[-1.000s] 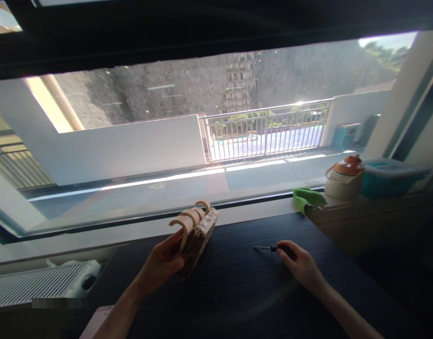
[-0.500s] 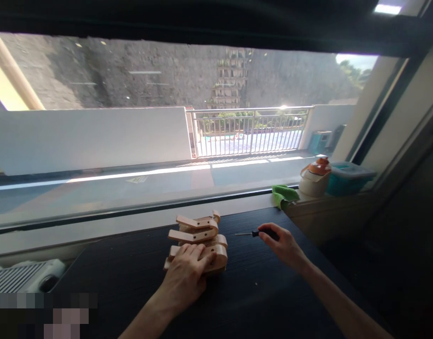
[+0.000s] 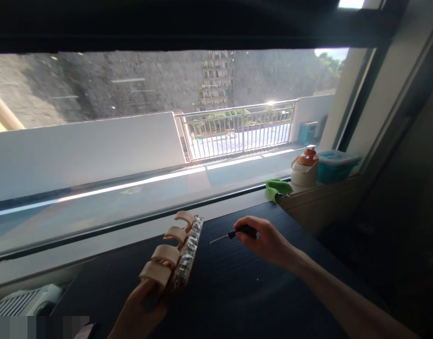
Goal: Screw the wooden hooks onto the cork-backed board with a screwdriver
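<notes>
My left hand (image 3: 140, 303) is closed around the near end of a wooden hook rack (image 3: 166, 254), its fingers partly hidden behind the wood. The rack is tipped on its side, with several curved pale wooden hooks facing left and a shiny, crinkled silvery strip along its right side. To the right, my right hand (image 3: 267, 238) grips a screwdriver (image 3: 232, 234) by its black handle. The thin metal shaft points left toward the rack, and its tip is apart from the wood.
Beneath both hands lies a dark table (image 3: 233, 287). A green cloth (image 3: 278, 189), a cream bottle with an orange lid (image 3: 304, 170) and a teal lidded box (image 3: 338, 165) sit along the window sill. A white slatted appliance (image 3: 21, 301) stands at lower left.
My left hand has lifted and turned the hook rack onto its side, bringing the silvery strip into view. The screwdriver in my right hand has shifted left and tilted downward. The camera view has turned slightly.
</notes>
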`<state>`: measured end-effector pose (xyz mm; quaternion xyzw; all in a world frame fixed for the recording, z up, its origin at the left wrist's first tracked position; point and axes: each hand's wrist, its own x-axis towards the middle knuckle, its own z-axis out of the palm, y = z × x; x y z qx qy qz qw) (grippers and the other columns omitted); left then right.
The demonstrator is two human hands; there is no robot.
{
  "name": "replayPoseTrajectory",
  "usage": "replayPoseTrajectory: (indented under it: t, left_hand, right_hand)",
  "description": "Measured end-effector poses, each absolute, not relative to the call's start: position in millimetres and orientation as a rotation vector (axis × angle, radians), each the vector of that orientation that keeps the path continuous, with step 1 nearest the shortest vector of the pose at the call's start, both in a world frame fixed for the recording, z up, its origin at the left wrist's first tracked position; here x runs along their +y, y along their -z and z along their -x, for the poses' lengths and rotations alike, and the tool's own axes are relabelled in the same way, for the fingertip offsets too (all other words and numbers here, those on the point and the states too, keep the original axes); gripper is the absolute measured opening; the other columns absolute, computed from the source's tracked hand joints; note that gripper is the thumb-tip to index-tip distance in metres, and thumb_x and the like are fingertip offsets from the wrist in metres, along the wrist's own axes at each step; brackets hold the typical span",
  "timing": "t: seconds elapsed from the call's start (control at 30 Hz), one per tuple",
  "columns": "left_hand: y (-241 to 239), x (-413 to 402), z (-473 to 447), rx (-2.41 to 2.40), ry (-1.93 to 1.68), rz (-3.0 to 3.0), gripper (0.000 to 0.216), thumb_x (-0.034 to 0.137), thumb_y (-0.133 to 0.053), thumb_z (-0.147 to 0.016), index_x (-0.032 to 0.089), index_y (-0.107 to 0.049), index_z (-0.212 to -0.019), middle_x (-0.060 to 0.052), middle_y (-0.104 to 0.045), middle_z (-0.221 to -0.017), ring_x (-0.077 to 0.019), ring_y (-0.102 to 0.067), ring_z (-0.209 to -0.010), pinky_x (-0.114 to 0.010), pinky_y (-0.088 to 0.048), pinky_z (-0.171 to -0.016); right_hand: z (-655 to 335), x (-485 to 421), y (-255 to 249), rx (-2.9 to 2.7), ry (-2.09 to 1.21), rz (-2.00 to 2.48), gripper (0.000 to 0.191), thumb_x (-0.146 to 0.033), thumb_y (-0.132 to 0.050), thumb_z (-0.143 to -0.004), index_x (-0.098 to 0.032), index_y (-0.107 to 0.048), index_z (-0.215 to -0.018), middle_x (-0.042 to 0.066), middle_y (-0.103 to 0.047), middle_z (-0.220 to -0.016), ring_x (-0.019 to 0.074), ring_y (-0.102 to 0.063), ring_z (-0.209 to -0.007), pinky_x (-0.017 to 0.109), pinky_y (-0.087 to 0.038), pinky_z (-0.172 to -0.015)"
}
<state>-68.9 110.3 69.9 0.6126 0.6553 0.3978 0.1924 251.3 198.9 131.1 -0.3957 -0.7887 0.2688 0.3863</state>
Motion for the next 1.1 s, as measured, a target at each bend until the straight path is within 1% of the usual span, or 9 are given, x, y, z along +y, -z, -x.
replayPoseTrajectory:
  t: [0.17,0.3,0.37,0.4,0.5,0.57,0.7,0.93,1.1]
  left_hand:
    - [-64.4,106.1,74.6,1.845,-1.114,-1.711,0.021,0.030,-0.063,-0.056,0.019,-0.068,-0.074,-0.004,-0.074,-0.069,-0.0232,-0.066,-0.062,-0.030,-0.053,-0.058]
    - [-68.6,116.6,68.0,1.823,-1.068,-1.838,0.017,0.029,-0.063,-0.057,0.019,-0.067,-0.070,-0.004,-0.072,-0.070,-0.0234,-0.065,-0.067,-0.032,-0.053,-0.062]
    - [-74.0,124.9,56.0,1.802,-1.023,-1.944,0.016,0.026,-0.061,-0.058,0.020,-0.068,-0.072,-0.005,-0.071,-0.077,-0.0247,-0.065,-0.075,-0.034,-0.052,-0.069]
    - [-77.7,129.5,47.3,1.796,-0.982,-2.021,0.019,0.023,-0.060,-0.059,0.021,-0.069,-0.075,-0.005,-0.072,-0.083,-0.0259,-0.064,-0.082,-0.035,-0.051,-0.074]
    - [-90.4,142.2,13.9,1.840,-0.638,-2.391,0.044,0.014,-0.054,-0.062,0.026,-0.068,-0.102,-0.006,-0.067,-0.114,-0.0297,-0.059,-0.105,-0.043,-0.043,-0.091]
    - [-96.8,148.2,-8.1,1.821,-0.335,-2.531,0.053,0.013,-0.052,-0.064,0.029,-0.064,-0.112,-0.006,-0.065,-0.115,-0.0289,-0.058,-0.104,-0.043,-0.041,-0.091]
    - [-96.7,152.8,-31.5,1.777,-0.268,-2.541,0.064,0.013,-0.055,-0.060,0.027,-0.059,-0.123,-0.007,-0.062,-0.119,-0.0285,-0.055,-0.109,-0.043,-0.037,-0.096]
    - [-89.0,151.6,-32.5,1.769,-0.281,-2.522,0.061,0.014,-0.051,-0.067,0.024,-0.058,-0.126,-0.011,-0.061,-0.120,-0.0304,-0.052,-0.109,-0.044,-0.035,-0.096]
    - [-90.1,153.2,-33.0,1.707,-0.349,-2.524,0.051,0.026,-0.055,-0.072,0.023,-0.058,-0.124,-0.010,-0.060,-0.123,-0.0302,-0.051,-0.113,-0.046,-0.032,-0.100]
  right_hand:
    - [-251.9,197.4,-129.1,-2.032,-0.690,1.005,0.019,-0.025,-0.058,-0.082,-0.016,-0.066,-0.096,0.001,-0.064,-0.076,0.0107,-0.053,-0.063,0.022,-0.044,-0.059]
    - [-257.2,197.6,-130.2,-2.030,-0.673,1.026,0.018,-0.025,-0.058,-0.082,-0.017,-0.066,-0.096,0.001,-0.065,-0.078,0.0107,-0.054,-0.063,0.022,-0.044,-0.060]
    - [-259.5,198.6,-134.8,-2.031,-0.643,1.033,0.018,-0.025,-0.058,-0.082,-0.017,-0.066,-0.096,0.001,-0.065,-0.079,0.0106,-0.054,-0.063,0.022,-0.045,-0.061]
    - [-260.2,199.0,-138.9,-2.035,-0.611,1.031,0.018,-0.025,-0.058,-0.082,-0.017,-0.066,-0.096,0.001,-0.065,-0.079,0.0104,-0.054,-0.063,0.022,-0.045,-0.061]
    - [-258.5,198.1,-157.7,-2.087,-0.467,0.978,0.018,-0.024,-0.057,-0.083,-0.017,-0.065,-0.097,0.002,-0.065,-0.083,0.0098,-0.054,-0.064,0.022,-0.044,-0.063]
    - [-253.1,195.0,-172.0,-2.183,-0.366,0.910,0.017,-0.022,-0.056,-0.084,-0.017,-0.065,-0.098,0.002,-0.066,-0.085,0.0101,-0.055,-0.066,0.022,-0.044,-0.065]
    - [-235.4,186.7,-189.0,-2.535,-0.133,0.829,0.016,-0.021,-0.056,-0.085,-0.018,-0.066,-0.098,0.004,-0.067,-0.086,0.0144,-0.059,-0.076,0.025,-0.041,-0.068]
    - [-217.0,187.6,-189.8,-2.877,0.017,0.792,0.009,-0.017,-0.055,-0.084,-0.016,-0.064,-0.083,0.005,-0.067,-0.082,0.0152,-0.060,-0.073,0.024,-0.035,-0.062]
    - [-213.0,189.0,-192.3,-2.908,0.014,0.786,0.010,-0.018,-0.055,-0.084,-0.016,-0.064,-0.082,0.005,-0.066,-0.081,0.0157,-0.060,-0.072,0.025,-0.033,-0.060]
